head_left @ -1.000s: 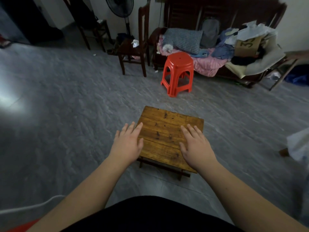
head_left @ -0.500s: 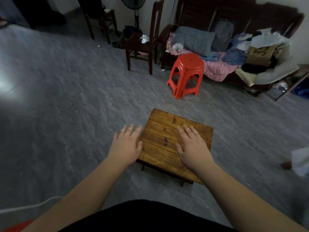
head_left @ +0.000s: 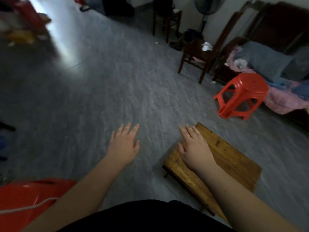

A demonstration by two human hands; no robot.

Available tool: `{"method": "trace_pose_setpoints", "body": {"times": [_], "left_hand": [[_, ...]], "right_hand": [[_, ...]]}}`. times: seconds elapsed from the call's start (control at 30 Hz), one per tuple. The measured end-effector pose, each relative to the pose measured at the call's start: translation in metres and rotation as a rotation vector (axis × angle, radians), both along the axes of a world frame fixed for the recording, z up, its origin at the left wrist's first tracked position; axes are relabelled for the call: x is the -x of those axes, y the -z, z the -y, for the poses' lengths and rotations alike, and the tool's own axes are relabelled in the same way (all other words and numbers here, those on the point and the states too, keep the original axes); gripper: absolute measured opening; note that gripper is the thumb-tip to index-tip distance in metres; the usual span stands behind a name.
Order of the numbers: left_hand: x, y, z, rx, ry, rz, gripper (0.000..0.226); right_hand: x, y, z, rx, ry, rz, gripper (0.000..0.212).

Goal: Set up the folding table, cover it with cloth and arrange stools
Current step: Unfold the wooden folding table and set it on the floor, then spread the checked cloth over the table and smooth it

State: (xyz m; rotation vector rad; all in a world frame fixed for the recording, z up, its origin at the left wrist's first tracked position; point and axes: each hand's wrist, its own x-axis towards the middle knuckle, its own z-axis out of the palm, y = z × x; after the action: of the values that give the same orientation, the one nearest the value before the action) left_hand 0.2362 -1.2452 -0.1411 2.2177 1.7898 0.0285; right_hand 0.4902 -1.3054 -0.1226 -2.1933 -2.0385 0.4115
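Note:
A small wooden folding table (head_left: 229, 158) stands low on the grey floor at the lower right, its plank top facing up. My right hand (head_left: 194, 149) lies over its near left part with the fingers straight. My left hand (head_left: 124, 144) hovers above bare floor to the left of the table, fingers spread, holding nothing. A red plastic stool (head_left: 242, 96) stands upright beyond the table at the right. Part of another red plastic thing (head_left: 28, 196), with a white cord across it, shows at the lower left. No cloth for the table can be picked out.
A dark wooden chair (head_left: 200, 52) and a standing fan (head_left: 207, 7) are at the back. A wooden bench piled with pillows and clothes (head_left: 274, 64) lines the right wall. Blurred clutter (head_left: 23, 27) sits at the far left. Open grey floor (head_left: 108, 84) fills the middle.
The view has swung left, so the table and stool now sit further right. My left hand has come off the table's edge and is over the floor. The red thing entered at lower left.

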Motion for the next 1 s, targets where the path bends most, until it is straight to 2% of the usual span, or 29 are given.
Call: {"method": "trace_pose_setpoints", "body": {"times": [0.43,0.63,0.8,1.0], "left_hand": [[0.159,-0.002,0.012,0.003,-0.63,-0.067,0.068],[0.193,-0.012,0.037,-0.014,-0.979,-0.065,0.067],[0.206,-0.021,0.068,-0.049,-1.227,-0.045,0.066],[0.231,-0.029,0.123,-0.05,-1.477,-0.052,0.068]], "right_hand": [[0.166,0.005,-0.16,-0.016,-0.686,-0.075,0.063],[0.244,-0.008,-0.214,-0.053,-1.003,-0.099,0.065],[0.308,-0.008,-0.223,-0.063,-1.248,-0.101,0.065],[0.391,-0.008,-0.193,-0.028,-1.505,-0.101,0.066]]}}
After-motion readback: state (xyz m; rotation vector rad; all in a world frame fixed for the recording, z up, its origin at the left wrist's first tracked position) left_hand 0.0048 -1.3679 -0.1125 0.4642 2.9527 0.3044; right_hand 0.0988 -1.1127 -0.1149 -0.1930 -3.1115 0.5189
